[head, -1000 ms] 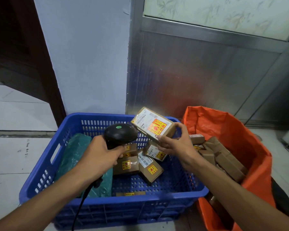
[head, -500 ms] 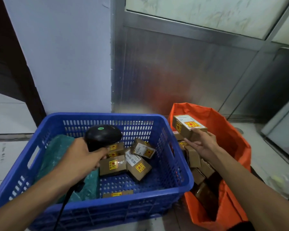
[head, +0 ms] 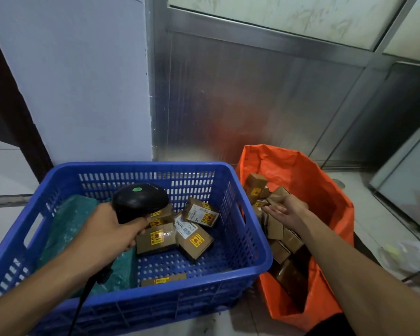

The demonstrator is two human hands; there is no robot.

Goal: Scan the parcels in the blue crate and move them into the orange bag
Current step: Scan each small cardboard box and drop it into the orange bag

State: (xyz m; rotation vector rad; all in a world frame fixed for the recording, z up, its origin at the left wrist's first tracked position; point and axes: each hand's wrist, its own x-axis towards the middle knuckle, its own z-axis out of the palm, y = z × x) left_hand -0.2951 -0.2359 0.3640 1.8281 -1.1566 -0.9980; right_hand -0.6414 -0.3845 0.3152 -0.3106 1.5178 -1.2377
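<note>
Left hand (head: 107, 236) grips the black handheld barcode scanner (head: 140, 202) over the blue slatted plastic crate (head: 250, 241); right hand (head: 285, 209) is open and empty above the orange plastic bag (head: 325, 202) at 3 o'clock. Brown cardboard parcels (head: 175, 229) still crowd the crate centre, one flat box (head: 164, 280) at 6 o'clock. Risk, I'd say: overlapping labels cause a wrong scan, or that flat box gets missed
</note>
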